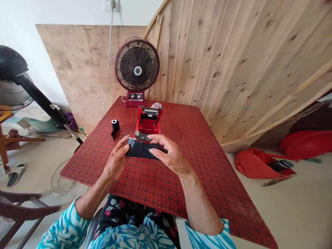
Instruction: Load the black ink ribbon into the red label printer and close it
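Pinching a black strip (141,149), left hand (116,159) and right hand (169,155) — red printer (148,125) just behind.

Just beyond the fingers (159,139) a red box-like device (147,124) stands open on the red patterned desk (197,166). Left of them and a little farther sits a black roll (115,125). Well beyond, a red table fan (137,71) stands at the desk's far edge. Far right of them, on the floor (298,207), lies a red bag (255,166).
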A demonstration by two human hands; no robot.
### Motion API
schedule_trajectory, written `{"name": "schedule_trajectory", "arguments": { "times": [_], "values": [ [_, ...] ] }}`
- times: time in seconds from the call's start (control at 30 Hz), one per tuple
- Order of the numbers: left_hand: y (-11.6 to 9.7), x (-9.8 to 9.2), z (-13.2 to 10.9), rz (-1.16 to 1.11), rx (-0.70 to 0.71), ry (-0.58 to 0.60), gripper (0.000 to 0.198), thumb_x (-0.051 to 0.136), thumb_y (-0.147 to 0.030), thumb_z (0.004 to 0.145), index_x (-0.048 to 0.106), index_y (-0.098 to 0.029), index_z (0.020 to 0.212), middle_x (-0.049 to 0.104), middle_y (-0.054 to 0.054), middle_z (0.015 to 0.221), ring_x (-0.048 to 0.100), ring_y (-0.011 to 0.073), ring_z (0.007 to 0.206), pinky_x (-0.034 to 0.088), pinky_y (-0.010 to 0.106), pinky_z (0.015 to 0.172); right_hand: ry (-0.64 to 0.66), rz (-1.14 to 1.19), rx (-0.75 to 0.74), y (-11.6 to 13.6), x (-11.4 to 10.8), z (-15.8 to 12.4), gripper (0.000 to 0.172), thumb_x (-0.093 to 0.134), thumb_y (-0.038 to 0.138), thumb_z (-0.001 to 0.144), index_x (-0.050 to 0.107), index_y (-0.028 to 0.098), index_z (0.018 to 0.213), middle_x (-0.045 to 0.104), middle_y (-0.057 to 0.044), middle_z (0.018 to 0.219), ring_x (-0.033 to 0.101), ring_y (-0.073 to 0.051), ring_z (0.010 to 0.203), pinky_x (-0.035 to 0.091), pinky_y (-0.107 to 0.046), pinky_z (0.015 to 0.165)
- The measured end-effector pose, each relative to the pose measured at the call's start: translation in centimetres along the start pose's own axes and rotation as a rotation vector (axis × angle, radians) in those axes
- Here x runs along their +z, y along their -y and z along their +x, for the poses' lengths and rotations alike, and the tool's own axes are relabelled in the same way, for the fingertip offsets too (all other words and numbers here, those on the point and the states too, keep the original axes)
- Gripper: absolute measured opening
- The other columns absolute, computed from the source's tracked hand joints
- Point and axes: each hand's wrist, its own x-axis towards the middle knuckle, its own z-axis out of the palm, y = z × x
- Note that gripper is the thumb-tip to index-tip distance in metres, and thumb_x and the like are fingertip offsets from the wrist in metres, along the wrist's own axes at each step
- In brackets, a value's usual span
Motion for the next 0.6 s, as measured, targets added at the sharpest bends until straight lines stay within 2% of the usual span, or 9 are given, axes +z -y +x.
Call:
{"name": "schedule_trajectory", "arguments": {
  "times": [0.17, 0.33, 0.4, 0.47, 0.6],
  "values": [
    [-0.3, -1.3, -0.7, 0.026, -0.068, 0.12, 0.054, 0.077, -0.028, 0.074, 0.06, -0.026, 0.125, 0.071, 0.003, 0.105, 0.068, 0.0147, 0.086, 0.052, 0.026, 0.079, -0.092, -0.011, 0.012, 0.1, -0.3, 0.1, 0.037, 0.067, 0.022, 0.077, 0.064, 0.03, 0.113, 0.067, 0.002, 0.09, 0.063, -0.014, 0.082, 0.052, -0.03, 0.078],
    [-0.6, -1.8, -1.1, 0.078, -0.13, 0.319, 0.034, 0.078, -0.024, 0.069, 0.069, -0.019, 0.102, 0.071, 0.004, 0.088, 0.067, 0.0162, 0.076, 0.052, 0.027, 0.072, -0.151, 0.089, 0.06, -0.1, -0.1, 0.4, 0.042, 0.069, 0.026, 0.077, 0.06, 0.032, 0.117, 0.064, 0.003, 0.091, 0.061, -0.012, 0.077, 0.051, -0.027, 0.071],
    [-0.6, -1.7, -1.3, 0.117, -0.117, 0.349, 0.032, 0.079, -0.021, 0.066, 0.069, -0.018, 0.096, 0.07, 0.003, 0.084, 0.065, 0.0152, 0.076, 0.051, 0.025, 0.072, -0.159, 0.125, 0.057, -0.2, 0.0, 0.4, 0.043, 0.069, 0.028, 0.077, 0.06, 0.032, 0.118, 0.065, 0.002, 0.092, 0.06, -0.012, 0.076, 0.051, -0.027, 0.069],
    [-0.6, -1.5, -1.4, 0.153, -0.122, 0.358, 0.037, 0.081, -0.019, 0.064, 0.068, -0.019, 0.099, 0.07, 0.003, 0.088, 0.064, 0.0138, 0.076, 0.05, 0.023, 0.07, -0.162, 0.127, 0.037, -0.2, 0.0, 0.4, 0.044, 0.07, 0.03, 0.077, 0.06, 0.032, 0.12, 0.066, 0.001, 0.092, 0.061, -0.013, 0.078, 0.052, -0.028, 0.071],
    [-0.4, -1.6, -1.7, 0.234, -0.219, 0.39, 0.04, 0.08, -0.022, 0.067, 0.064, -0.019, 0.103, 0.068, 0.0, 0.084, 0.058, 0.008, 0.058, 0.041, 0.017, 0.051, -0.159, 0.114, 0.02, -0.1, 0.0, 0.5, 0.046, 0.07, 0.033, 0.078, 0.059, 0.031, 0.123, 0.068, 0.0, 0.095, 0.062, -0.015, 0.083, 0.053, -0.031, 0.077]
  ]
}}
